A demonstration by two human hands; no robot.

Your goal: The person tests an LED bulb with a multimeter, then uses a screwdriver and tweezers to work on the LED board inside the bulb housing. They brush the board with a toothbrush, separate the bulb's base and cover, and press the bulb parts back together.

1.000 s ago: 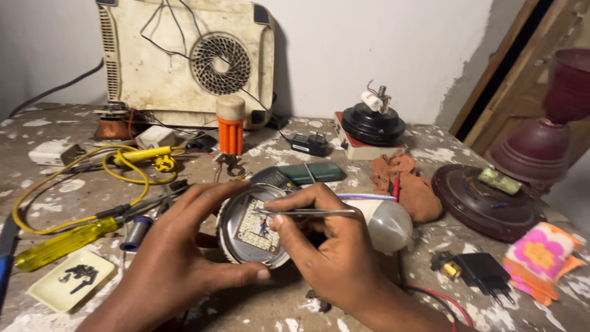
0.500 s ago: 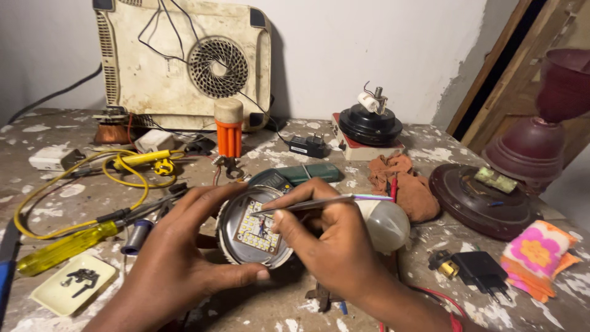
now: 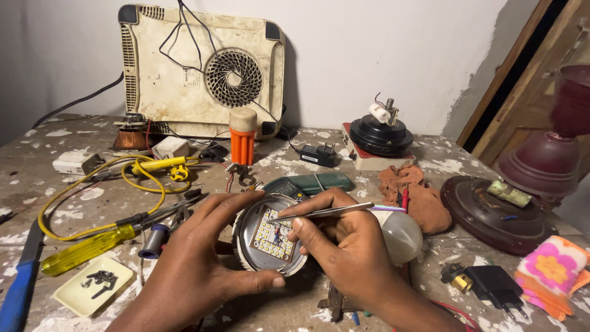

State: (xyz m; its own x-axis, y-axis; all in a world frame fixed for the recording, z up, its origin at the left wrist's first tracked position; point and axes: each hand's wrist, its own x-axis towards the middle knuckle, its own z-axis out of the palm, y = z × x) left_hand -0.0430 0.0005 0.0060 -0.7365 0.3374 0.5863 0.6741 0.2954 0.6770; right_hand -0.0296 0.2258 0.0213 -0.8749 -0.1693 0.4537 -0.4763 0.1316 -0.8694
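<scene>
Left hand point(image 3: 196, 264) lay palm down, fingers curled in a loose cup, thumb stretched right along the lower edge, index reaching up and over. Right hand point(image 3: 347, 246) came in from lower right, wrist bent, thumb and index pinched tight, remaining fingers folded beneath.

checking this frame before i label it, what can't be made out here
- Head view: the tweezers' tips on the LED board are too small to tell what they pinch.
- Lamp housing: its lower side is hidden by the left hand and right hand.
- Blue-handled tool: cut off by the frame's left edge.
- Screws in the small tray: too small to count.
</scene>
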